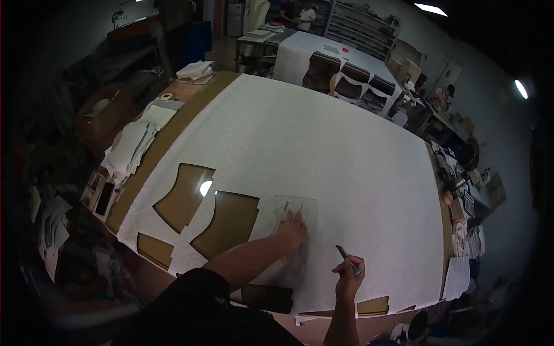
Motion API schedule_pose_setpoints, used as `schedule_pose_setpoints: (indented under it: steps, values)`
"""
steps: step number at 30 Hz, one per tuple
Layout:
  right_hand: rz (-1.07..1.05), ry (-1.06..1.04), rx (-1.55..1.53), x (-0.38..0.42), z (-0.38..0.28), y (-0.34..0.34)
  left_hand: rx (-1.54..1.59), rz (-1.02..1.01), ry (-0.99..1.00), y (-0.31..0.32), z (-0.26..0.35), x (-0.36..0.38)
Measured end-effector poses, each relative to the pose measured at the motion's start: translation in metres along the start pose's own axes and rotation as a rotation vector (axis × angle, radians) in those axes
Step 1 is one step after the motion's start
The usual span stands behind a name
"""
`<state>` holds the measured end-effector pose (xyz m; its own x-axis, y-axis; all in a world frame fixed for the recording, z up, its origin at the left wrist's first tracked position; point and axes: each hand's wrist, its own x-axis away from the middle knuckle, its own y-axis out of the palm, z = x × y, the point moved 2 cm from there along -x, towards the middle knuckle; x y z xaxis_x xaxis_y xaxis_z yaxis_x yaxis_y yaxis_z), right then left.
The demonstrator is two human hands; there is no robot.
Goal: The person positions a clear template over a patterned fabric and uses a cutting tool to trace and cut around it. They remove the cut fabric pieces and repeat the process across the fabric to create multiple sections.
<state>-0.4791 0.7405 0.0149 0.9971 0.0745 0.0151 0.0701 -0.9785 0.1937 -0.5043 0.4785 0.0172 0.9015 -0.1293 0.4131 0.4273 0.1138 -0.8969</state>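
A thick layer of white patterned fabric covers the big table, and shaped openings in it show the brown tabletop. On the fabric lies a translucent template with small slots near its far edge. My left hand presses down on this template with its fingers stretched out. To the right, my right hand is closed around a slim grey utility knife, its dark end pointing up and to the left. The knife is held above the fabric, apart from the template.
Stacked paper patterns and a tape roll lie along the left edge. Tools and papers crowd the right edge. Behind stands a second table with white cloth and dark cut-outs. Other people are at the back and far right.
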Motion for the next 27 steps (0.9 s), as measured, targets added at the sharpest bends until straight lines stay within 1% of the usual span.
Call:
schedule_pose_setpoints:
  steps: [2, 3, 5, 7, 8, 9, 10, 11, 12, 13, 14, 15, 16, 17, 18, 19, 20, 21, 23, 24, 26, 27]
  values:
    - [0.032, 0.034, -0.039, 0.024, 0.005, -0.01, -0.005, 0.005, 0.016, 0.002, -0.006, 0.002]
    - [0.044, 0.027, -0.043, 0.034, -0.001, -0.005, -0.002, 0.005, 0.057, -0.002, -0.011, 0.005]
    - [0.078, 0.089, 0.013, 0.056, -0.01, 0.01, -0.001, 0.007, 0.106, -0.004, -0.019, 0.019]
    - [0.081, 0.098, 0.054, 0.071, -0.009, 0.024, 0.099, 0.094, 0.149, -0.003, -0.026, 0.039]
    - [0.076, 0.114, 0.093, 0.078, -0.007, 0.029, 0.097, 0.093, 0.156, 0.007, -0.035, 0.045]
    - [0.083, 0.113, 0.093, 0.083, -0.001, 0.031, 0.156, 0.204, 0.19, 0.022, -0.045, 0.048]
    - [0.044, 0.125, 0.157, 0.087, 0.01, 0.03, 0.216, 0.315, 0.225, 0.034, -0.053, 0.055]
    - [0.006, 0.137, 0.222, 0.092, 0.022, 0.03, 0.214, 0.312, 0.234, 0.051, -0.058, 0.064]
    - [0.016, 0.134, 0.224, 0.096, 0.035, 0.031, 0.309, 0.401, 0.196, 0.066, -0.062, 0.073]
    - [0.011, 0.004, 0.414, 0.097, 0.046, 0.035, 0.404, 0.493, 0.156, 0.074, -0.066, 0.081]
    - [0.004, -0.124, 0.605, 0.099, 0.054, 0.036, 0.407, 0.496, 0.164, 0.083, -0.067, 0.085]
    - [0.008, -0.126, 0.612, 0.101, 0.053, 0.045, 0.452, 0.566, 0.184, 0.09, -0.069, 0.09]
    - [-0.034, -0.235, 0.809, 0.103, 0.052, 0.057, 0.499, 0.633, 0.202, 0.097, -0.071, 0.096]
    - [-0.081, -0.345, 1.006, 0.105, 0.052, 0.068, 0.507, 0.632, 0.205, 0.105, -0.074, 0.098]
    - [-0.082, -0.344, 1.015, 0.106, 0.048, 0.081, 0.476, 0.723, 0.268, 0.111, -0.075, 0.1]
    - [-0.13, -0.269, 1.017, 0.103, 0.045, 0.096, 0.442, 0.816, 0.33, 0.11, -0.077, 0.103]
    - [-0.177, -0.194, 1.016, 0.102, 0.043, 0.108, 0.447, 0.819, 0.329, 0.11, -0.078, 0.104]
    - [-0.177, -0.195, 1.019, 0.098, 0.047, 0.114, 0.433, 0.815, 0.329, 0.105, -0.076, 0.108]
    - [-0.289, -0.459, 1.171, 0.09, 0.059, 0.128, 0.422, 0.807, 0.331, 0.101, -0.074, 0.112]
    - [-0.287, -0.46, 1.173, 0.087, 0.064, 0.13, 0.406, 0.81, 0.333, 0.103, -0.074, 0.111]
    - [-0.239, -0.744, 1.392, 0.084, 0.07, 0.133, 0.392, 0.812, 0.34, 0.105, -0.076, 0.108]
    - [-0.238, -0.744, 1.396, 0.081, 0.077, 0.128, 0.367, 0.814, 0.354, 0.108, -0.075, 0.106]
